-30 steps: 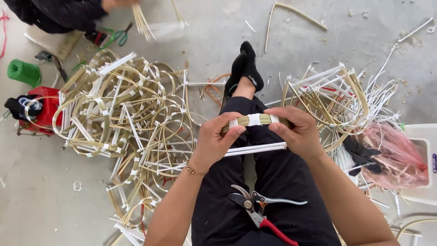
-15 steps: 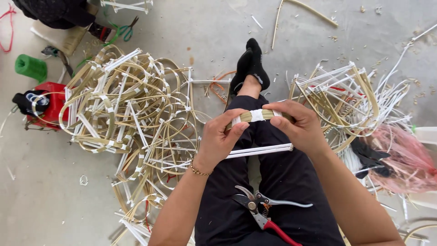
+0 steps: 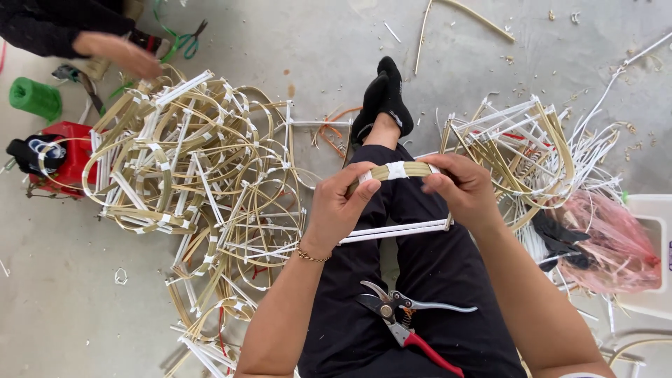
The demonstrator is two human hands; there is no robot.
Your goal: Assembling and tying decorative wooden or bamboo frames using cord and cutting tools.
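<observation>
Bamboo strip [image 3: 399, 170] bound with white tape — the left hand [image 3: 338, 208] and right hand [image 3: 465, 189] each pinch an end; pruning shears [image 3: 406, 324] lie on the lap.

Co-worker's hand [image 3: 119, 54] now over pile [image 3: 189, 175]

1. Pruning shears [image 3: 409, 318] with a red handle lay on the lap.
2. A heap of bamboo frames [image 3: 199, 189] covered the concrete floor [image 3: 308, 42].
3. A green spool [image 3: 33, 98] stood near a red box [image 3: 70, 157].
4. Pink plastic strands [image 3: 609, 241] lay against a white tub [image 3: 654, 210].
</observation>
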